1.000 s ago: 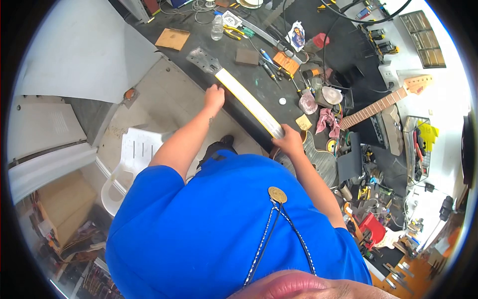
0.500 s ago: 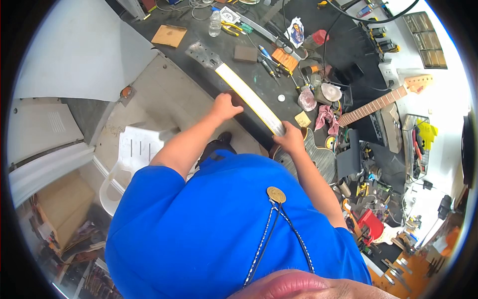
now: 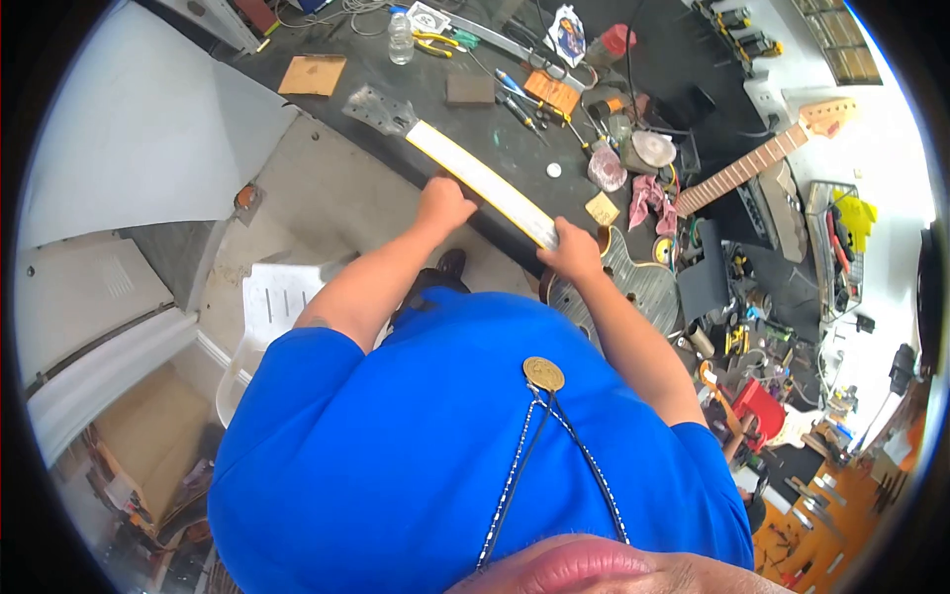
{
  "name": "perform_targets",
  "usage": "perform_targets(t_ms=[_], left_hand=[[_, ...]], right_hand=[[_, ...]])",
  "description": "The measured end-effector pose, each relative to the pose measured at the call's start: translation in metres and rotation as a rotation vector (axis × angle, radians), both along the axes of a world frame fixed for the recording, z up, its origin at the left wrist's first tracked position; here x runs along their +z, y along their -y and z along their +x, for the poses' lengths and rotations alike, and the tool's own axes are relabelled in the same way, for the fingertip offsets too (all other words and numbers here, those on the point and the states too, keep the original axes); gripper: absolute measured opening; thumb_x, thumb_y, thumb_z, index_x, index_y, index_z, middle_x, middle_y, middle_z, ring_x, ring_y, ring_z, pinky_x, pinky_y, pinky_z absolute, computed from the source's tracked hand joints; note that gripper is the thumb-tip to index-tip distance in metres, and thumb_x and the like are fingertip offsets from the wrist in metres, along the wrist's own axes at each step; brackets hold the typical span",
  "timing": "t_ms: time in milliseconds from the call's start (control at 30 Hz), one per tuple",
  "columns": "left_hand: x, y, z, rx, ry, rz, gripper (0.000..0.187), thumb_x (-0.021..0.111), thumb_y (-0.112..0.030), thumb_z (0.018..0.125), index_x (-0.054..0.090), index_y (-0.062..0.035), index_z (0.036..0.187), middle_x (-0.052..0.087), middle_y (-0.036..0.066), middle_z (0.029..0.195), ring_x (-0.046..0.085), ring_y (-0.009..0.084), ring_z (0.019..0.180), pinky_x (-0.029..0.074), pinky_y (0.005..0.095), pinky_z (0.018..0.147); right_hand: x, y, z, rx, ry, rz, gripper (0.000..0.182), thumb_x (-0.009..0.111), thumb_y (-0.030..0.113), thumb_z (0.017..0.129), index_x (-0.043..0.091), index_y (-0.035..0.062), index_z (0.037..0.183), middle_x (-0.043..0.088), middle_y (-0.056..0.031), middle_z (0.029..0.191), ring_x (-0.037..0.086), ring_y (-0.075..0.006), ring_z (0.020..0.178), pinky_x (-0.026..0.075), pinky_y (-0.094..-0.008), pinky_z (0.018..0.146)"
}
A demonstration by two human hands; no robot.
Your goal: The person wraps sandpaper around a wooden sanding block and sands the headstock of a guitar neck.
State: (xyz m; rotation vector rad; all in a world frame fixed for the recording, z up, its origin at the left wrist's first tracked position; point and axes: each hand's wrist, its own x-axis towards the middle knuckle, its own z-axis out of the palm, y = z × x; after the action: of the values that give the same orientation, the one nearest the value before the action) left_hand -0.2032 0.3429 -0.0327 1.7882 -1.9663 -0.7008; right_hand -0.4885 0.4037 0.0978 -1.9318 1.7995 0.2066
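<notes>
A guitar lies along the bench's front edge, its dark headstock point(image 3: 379, 109) at the upper left and its grey striped body point(image 3: 630, 285) partly behind my right forearm. Over its neck runs a long pale strip with yellow edges point(image 3: 479, 182). My left hand point(image 3: 445, 205) is at the near side of the neck, fingers curled at its edge; the fingertips are hidden beneath it. At the strip's body end, my right hand point(image 3: 571, 247) grips the strip, thumb on top.
Behind the neck are a dark block point(image 3: 470, 90), a brown square point(image 3: 313, 75), a clear bottle point(image 3: 400, 40), screwdrivers point(image 3: 522, 111) and a pink cloth point(image 3: 648, 210). Another guitar neck point(image 3: 742, 170) slants at the right. A white chair point(image 3: 277, 300) stands at the left.
The view has shifted, so the bench items appear further up and left. Both hands remain at about the same places along the neck.
</notes>
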Motion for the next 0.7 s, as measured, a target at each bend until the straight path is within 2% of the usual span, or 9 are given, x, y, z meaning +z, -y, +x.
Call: perform_targets(t_ms=[33,233,333,433,533,633,700], left_hand=[[0.008,0.000,-0.001,-0.007,-0.003,0.129,0.047,0.085,-0.041,0.082,0.081,0.0061,0.085,0.079,0.028,0.096,0.077,0.0432,0.099,0.061,0.0490,0.093],[-0.002,-0.018,-0.026,-0.012,-0.063,0.090,0.048,0.085,-0.042,0.087,0.081,0.0061,0.085,0.080,0.026,0.094,0.077,0.0428,0.101,0.060,0.0476,0.097],[0.014,-0.025,-0.027,0.040,-0.078,-0.137,0.046,0.085,-0.041,0.089,0.082,0.0053,0.087,0.081,0.025,0.097,0.075,0.0418,0.108,0.058,0.0466,0.102],[0.013,-0.020,-0.030,0.004,0.007,0.057,0.040,0.086,-0.035,0.088,0.083,0.0042,0.090,0.081,0.025,0.102,0.073,0.0409,0.114,0.057,0.0469,0.105],[0.002,-0.020,-0.036,0.044,0.003,0.030,0.037,0.085,-0.033,0.087,0.083,0.0033,0.089,0.080,0.026,0.098,0.072,0.0407,0.117,0.057,0.0473,0.103],[0.006,-0.029,-0.046,0.167,-0.160,-0.096,0.033,0.085,-0.030,0.085,0.084,0.0024,0.091,0.080,0.026,0.103,0.073,0.0412,0.115,0.057,0.0473,0.103],[0.007,-0.037,-0.058,0.025,-0.078,0.094,0.033,0.086,-0.028,0.085,0.083,0.0021,0.098,0.080,0.025,0.108,0.072,0.0410,0.115,0.057,0.0472,0.103]], right_hand=[[0.000,-0.001,-0.001,-0.021,0.011,0.009,0.051,0.085,0.037,0.080,0.063,0.0043,0.112,0.076,-0.0228,0.110,0.074,-0.0442,0.106,0.058,-0.0547,0.092],[0.007,-0.008,-0.005,-0.053,0.082,0.025,0.050,0.084,0.037,0.081,0.064,0.0051,0.115,0.076,-0.0231,0.111,0.074,-0.0438,0.107,0.058,-0.0550,0.092],[0.007,0.000,-0.004,-0.034,0.069,0.042,0.050,0.084,0.036,0.081,0.064,0.0048,0.115,0.077,-0.0233,0.111,0.074,-0.0434,0.108,0.059,-0.0547,0.092],[0.003,0.002,-0.005,-0.026,0.060,0.045,0.051,0.084,0.036,0.081,0.064,0.0047,0.115,0.077,-0.0235,0.111,0.074,-0.0435,0.108,0.059,-0.0545,0.093],[0.003,-0.003,-0.009,-0.045,0.074,0.044,0.050,0.084,0.036,0.080,0.065,0.0038,0.113,0.077,-0.0239,0.109,0.075,-0.0442,0.107,0.059,-0.0546,0.092],[0.010,0.004,-0.012,-0.059,0.079,0.046,0.051,0.086,0.037,0.078,0.067,0.0023,0.110,0.077,-0.0244,0.105,0.074,-0.0451,0.103,0.058,-0.0548,0.091],[0.012,0.001,-0.012,-0.052,0.078,0.025,0.054,0.088,0.039,0.077,0.069,0.0027,0.112,0.076,-0.0243,0.104,0.074,-0.0443,0.104,0.058,-0.0537,0.093]])
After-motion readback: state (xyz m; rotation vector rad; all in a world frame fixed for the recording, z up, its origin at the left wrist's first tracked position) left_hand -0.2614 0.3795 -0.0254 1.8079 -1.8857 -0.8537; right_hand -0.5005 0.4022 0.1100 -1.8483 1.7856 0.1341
